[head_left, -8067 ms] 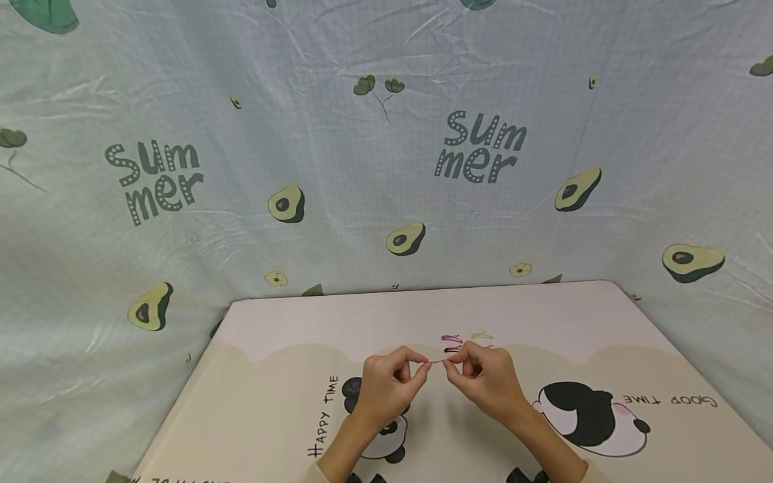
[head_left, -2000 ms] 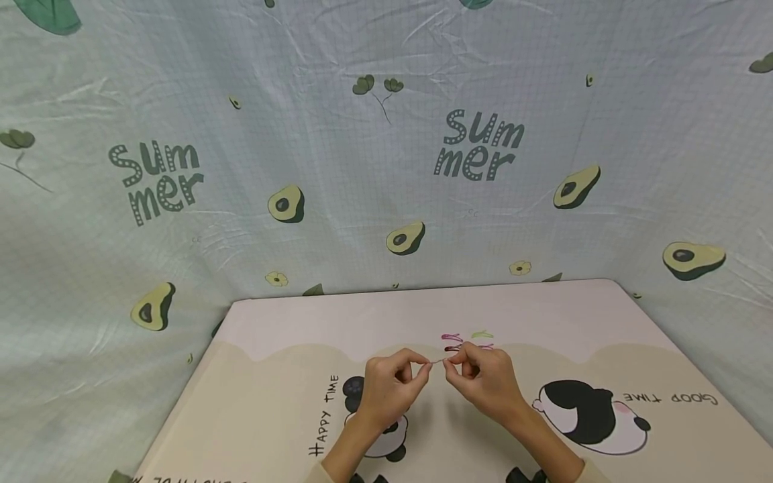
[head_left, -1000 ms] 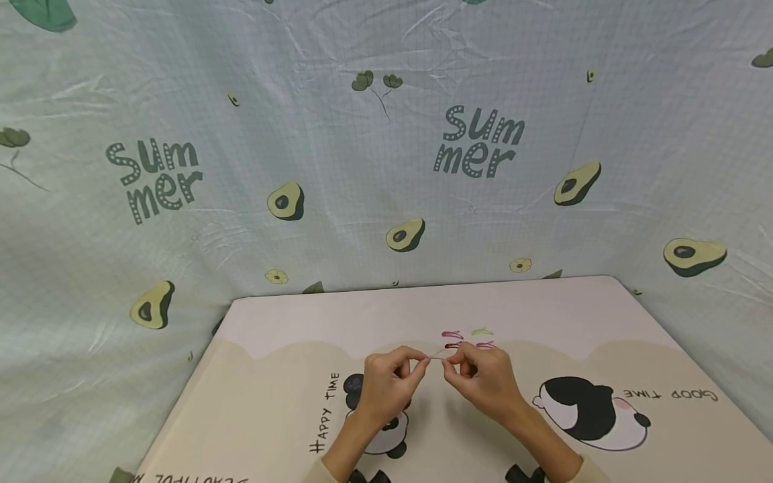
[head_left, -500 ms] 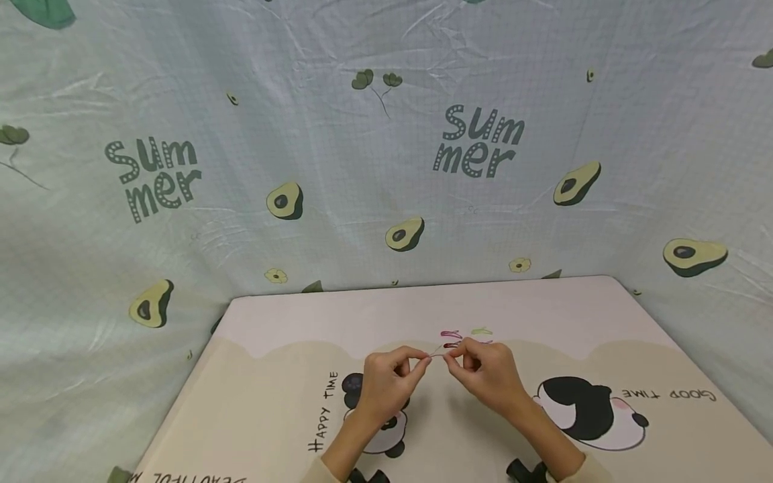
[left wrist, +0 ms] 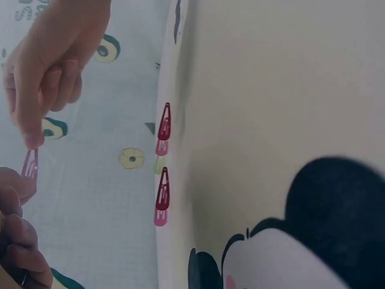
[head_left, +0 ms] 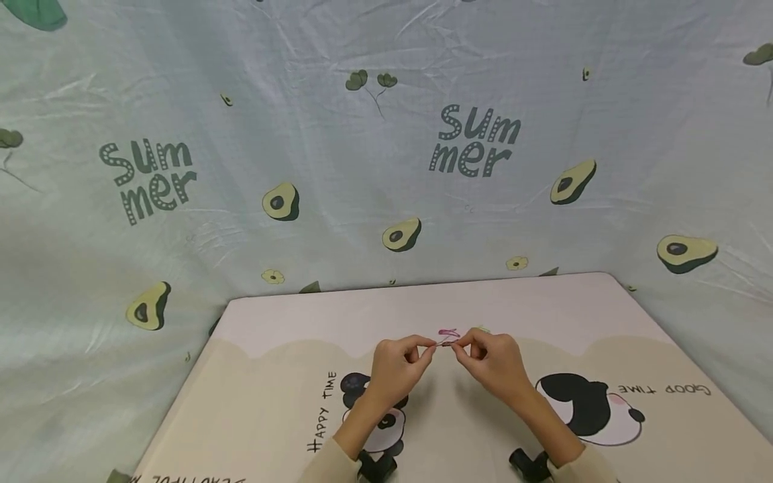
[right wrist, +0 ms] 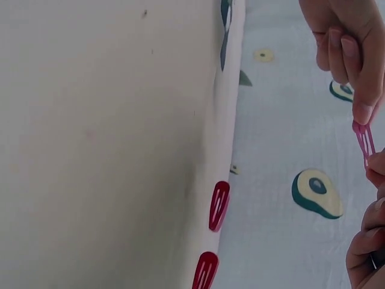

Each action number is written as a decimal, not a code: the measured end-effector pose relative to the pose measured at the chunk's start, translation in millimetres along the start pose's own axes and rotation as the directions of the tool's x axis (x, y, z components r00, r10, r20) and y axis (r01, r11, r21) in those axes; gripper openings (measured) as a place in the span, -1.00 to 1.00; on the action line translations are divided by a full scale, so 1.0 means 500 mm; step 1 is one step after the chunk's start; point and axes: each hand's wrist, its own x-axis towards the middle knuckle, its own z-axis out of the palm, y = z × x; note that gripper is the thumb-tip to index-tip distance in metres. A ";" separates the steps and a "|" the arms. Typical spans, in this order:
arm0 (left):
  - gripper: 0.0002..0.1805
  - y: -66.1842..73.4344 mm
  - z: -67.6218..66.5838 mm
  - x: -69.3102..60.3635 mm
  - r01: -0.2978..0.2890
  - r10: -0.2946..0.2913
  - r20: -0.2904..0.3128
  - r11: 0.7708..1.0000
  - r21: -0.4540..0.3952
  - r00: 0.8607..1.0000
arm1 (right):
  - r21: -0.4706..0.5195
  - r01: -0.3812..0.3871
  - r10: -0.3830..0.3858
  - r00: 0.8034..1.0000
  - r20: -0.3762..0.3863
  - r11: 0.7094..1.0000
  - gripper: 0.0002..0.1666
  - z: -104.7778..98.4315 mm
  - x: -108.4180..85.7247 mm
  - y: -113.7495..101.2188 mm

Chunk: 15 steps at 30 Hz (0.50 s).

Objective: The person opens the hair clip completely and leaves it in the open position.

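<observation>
A pink snap hair clip (head_left: 444,344) is stretched between the two hands, raised above the table. The left hand (head_left: 395,370) pinches one end between thumb and forefinger. At the other end, the right hand (head_left: 496,365) pinches it the same way. In the left wrist view the pink hair clip (left wrist: 30,162) shows its slotted frame. The right wrist view shows the same hair clip (right wrist: 364,143), its tips covered by fingers. Beyond the hands, a magenta clip (head_left: 448,332) and a green clip (head_left: 483,329) lie on the table, the green one partly hidden.
Several more clips lie in a group, among them a dark red clip (left wrist: 162,189) and a pink clip (left wrist: 160,217). The table (head_left: 272,396) has printed pandas and lettering. Behind it hangs a curtain (head_left: 338,147) printed with avocados.
Both hands have moved slightly forward with the clip, toward the clips on the table. Between two seconds and one second ago, a second thin strand of the clip came into sight, spread from the first.
</observation>
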 end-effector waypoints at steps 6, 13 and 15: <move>-0.93 -0.011 0.031 0.032 0.040 -0.045 0.066 0.997 0.070 0.997 | -0.059 -0.049 0.049 0.999 0.005 0.997 -0.76 -0.014 0.000 0.024; -0.90 -0.023 0.058 0.054 0.110 -0.155 0.221 0.973 0.202 0.963 | -0.200 -0.216 0.251 0.953 0.169 0.956 -0.91 -0.019 0.002 0.047; -0.90 -0.026 0.064 0.057 0.122 -0.187 0.263 0.962 0.246 0.946 | -0.243 -0.263 0.321 0.915 0.243 0.934 -0.94 -0.018 0.002 0.050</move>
